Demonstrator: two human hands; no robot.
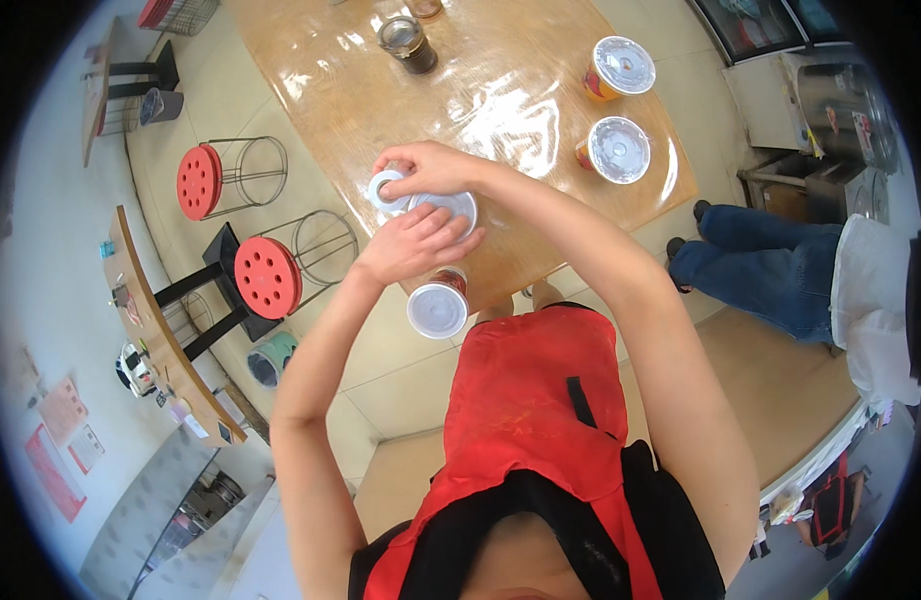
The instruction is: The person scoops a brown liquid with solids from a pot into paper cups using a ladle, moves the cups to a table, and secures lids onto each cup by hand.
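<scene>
My right hand (433, 168) reaches across the near left edge of the table and is closed on a white ring that looks like a roll of tape (378, 192). Just below it, my left hand (418, 245) lies with fingers stretched over a lidded cup (463, 207), touching its pale lid. The cup's side is mostly hidden by my hands. Nearer to me stands another cup with a white lid (438, 311), close to the table edge and untouched.
Two more lidded cups (624, 66) stand at the table's right side. A dark jar (408, 45) is farther back on the shiny wooden table (521, 215). Red stools (268, 277) stand on the left. At the right is another person in jeans (771, 255).
</scene>
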